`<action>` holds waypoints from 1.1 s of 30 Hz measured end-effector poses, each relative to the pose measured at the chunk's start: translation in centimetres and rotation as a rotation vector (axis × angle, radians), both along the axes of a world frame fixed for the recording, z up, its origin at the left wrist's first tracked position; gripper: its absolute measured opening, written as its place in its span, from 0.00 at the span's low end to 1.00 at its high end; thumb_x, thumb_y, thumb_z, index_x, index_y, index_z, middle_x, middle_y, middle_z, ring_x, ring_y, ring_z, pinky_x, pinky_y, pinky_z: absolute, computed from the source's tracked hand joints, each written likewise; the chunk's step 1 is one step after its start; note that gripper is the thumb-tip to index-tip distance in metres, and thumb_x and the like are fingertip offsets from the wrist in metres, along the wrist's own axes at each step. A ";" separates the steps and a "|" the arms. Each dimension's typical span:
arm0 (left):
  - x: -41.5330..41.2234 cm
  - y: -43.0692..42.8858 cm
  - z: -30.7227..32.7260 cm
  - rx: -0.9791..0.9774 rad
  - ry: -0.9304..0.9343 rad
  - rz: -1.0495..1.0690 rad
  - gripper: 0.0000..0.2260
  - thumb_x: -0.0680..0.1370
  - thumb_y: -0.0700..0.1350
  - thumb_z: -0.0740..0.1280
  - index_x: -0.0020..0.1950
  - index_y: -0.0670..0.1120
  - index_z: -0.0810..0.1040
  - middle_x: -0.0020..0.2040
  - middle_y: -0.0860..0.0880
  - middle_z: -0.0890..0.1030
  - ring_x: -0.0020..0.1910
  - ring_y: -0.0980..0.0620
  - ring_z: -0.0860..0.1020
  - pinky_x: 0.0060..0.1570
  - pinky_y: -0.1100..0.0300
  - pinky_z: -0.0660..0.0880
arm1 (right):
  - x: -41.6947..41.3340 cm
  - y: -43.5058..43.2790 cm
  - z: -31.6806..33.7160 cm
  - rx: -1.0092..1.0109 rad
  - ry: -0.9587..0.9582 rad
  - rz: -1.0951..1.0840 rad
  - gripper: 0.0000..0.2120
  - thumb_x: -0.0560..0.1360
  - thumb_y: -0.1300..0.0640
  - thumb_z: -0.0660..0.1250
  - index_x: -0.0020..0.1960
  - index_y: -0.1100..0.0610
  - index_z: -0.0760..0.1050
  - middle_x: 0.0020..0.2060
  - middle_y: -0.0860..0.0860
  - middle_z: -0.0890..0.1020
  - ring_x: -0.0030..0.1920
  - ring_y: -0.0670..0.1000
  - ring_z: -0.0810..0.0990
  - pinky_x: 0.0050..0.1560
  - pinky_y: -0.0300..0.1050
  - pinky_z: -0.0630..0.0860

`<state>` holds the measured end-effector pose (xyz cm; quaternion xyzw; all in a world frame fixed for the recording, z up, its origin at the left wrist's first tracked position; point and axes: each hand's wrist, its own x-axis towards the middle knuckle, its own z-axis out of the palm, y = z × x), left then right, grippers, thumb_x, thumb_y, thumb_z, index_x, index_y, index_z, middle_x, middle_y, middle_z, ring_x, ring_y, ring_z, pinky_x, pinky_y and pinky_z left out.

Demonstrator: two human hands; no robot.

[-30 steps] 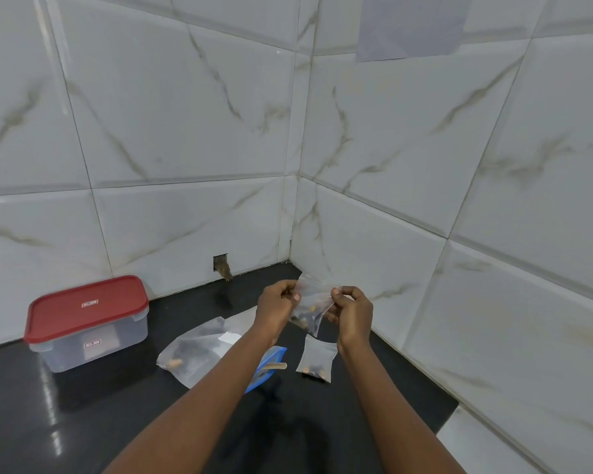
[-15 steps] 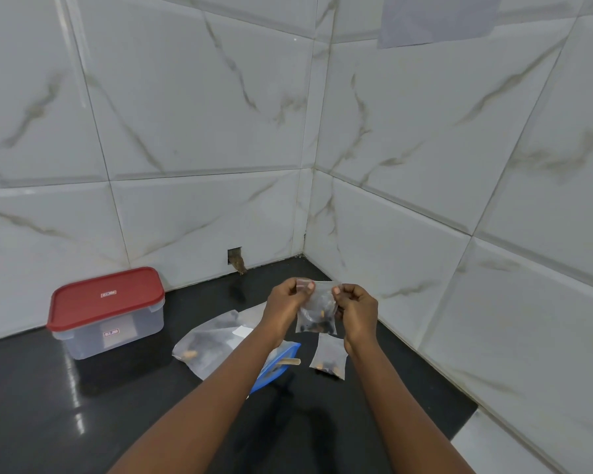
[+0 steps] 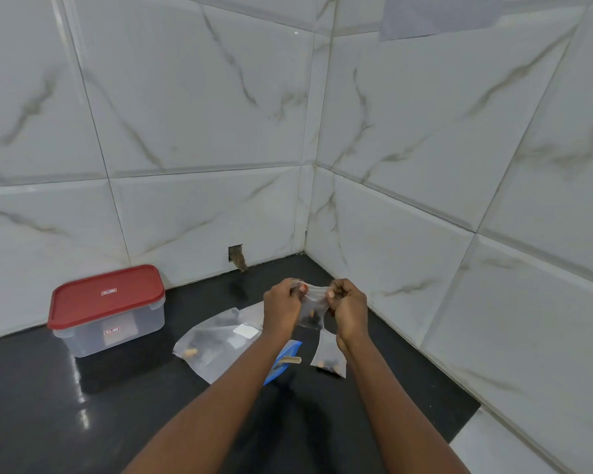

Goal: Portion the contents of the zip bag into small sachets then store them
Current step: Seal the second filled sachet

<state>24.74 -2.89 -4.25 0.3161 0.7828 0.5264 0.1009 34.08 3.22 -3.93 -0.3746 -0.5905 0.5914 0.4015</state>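
While my left hand (image 3: pixel 281 309) and right hand (image 3: pixel 348 307) pinch the sachet (image 3: pixel 311 311) top, fingers curled, the bag (image 3: pixel 216 340) lies near-left.

A glossy black countertop (image 3: pixel 42 422) runs far into a corner. Large white tiles (image 3: pixel 202 213) with grey-brown marble veining cover the far wall (image 3: pixel 185 107) and the right wall (image 3: pixel 459 159). Low in the far wall, just above the countertop, a small rectangular hole (image 3: pixel 234 252) is cut in a tile, a brownish scrap (image 3: pixel 242 265) hanging from it. A pale grey sheet (image 3: pixel 435 15) sits high on the right wall. At the near right, a white surface (image 3: pixel 493 449) adjoins the countertop
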 end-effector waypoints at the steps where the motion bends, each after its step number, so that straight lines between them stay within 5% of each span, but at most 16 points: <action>1: -0.1 -0.1 0.0 0.040 -0.040 0.019 0.09 0.79 0.41 0.62 0.56 0.42 0.79 0.54 0.43 0.80 0.49 0.50 0.75 0.47 0.60 0.72 | 0.1 0.0 0.2 -0.011 0.026 0.028 0.17 0.74 0.75 0.57 0.35 0.56 0.71 0.32 0.51 0.72 0.34 0.48 0.68 0.32 0.37 0.65; 6: -0.3 -0.3 0.5 0.197 -0.180 -0.001 0.08 0.76 0.44 0.68 0.50 0.41 0.81 0.47 0.44 0.82 0.44 0.50 0.78 0.46 0.57 0.76 | 0.4 -0.1 0.3 -0.040 0.109 0.194 0.08 0.76 0.68 0.63 0.42 0.58 0.75 0.38 0.53 0.79 0.40 0.50 0.78 0.41 0.40 0.75; 12: 0.3 -0.7 0.0 0.254 -0.291 -0.148 0.07 0.73 0.44 0.71 0.49 0.44 0.81 0.44 0.46 0.82 0.47 0.48 0.80 0.49 0.57 0.78 | -0.1 -0.4 0.6 0.040 -0.051 0.043 0.11 0.77 0.66 0.63 0.38 0.54 0.74 0.37 0.52 0.79 0.41 0.51 0.78 0.41 0.42 0.76; 17: 0.8 -1.1 -0.1 0.234 -0.227 -0.247 0.08 0.72 0.43 0.72 0.49 0.44 0.81 0.42 0.51 0.81 0.41 0.57 0.78 0.39 0.72 0.74 | 0.1 -0.8 0.6 0.065 -0.048 -0.052 0.15 0.72 0.71 0.62 0.33 0.55 0.75 0.34 0.52 0.78 0.38 0.50 0.76 0.36 0.40 0.73; 24: 0.6 -0.8 -0.2 0.232 -0.180 -0.147 0.06 0.74 0.40 0.70 0.48 0.39 0.81 0.45 0.42 0.82 0.44 0.49 0.78 0.49 0.56 0.76 | 0.6 -1.2 0.8 -0.011 0.043 0.046 0.12 0.74 0.70 0.65 0.38 0.55 0.78 0.35 0.51 0.80 0.39 0.47 0.78 0.38 0.36 0.74; 31: 0.4 -0.8 -0.4 0.227 -0.264 -0.180 0.02 0.74 0.43 0.70 0.46 0.45 0.80 0.42 0.47 0.81 0.43 0.49 0.79 0.45 0.60 0.76 | 1.1 -0.6 0.1 -0.147 0.112 0.001 0.10 0.74 0.70 0.66 0.37 0.58 0.76 0.34 0.54 0.80 0.36 0.52 0.79 0.33 0.41 0.76; 33: 0.3 -1.0 -0.8 0.224 -0.286 -0.177 0.06 0.75 0.44 0.68 0.49 0.43 0.81 0.44 0.45 0.82 0.46 0.46 0.80 0.49 0.54 0.78 | 1.2 -0.3 -0.1 -0.161 0.111 -0.053 0.12 0.73 0.71 0.66 0.35 0.58 0.75 0.34 0.54 0.79 0.36 0.52 0.78 0.33 0.41 0.74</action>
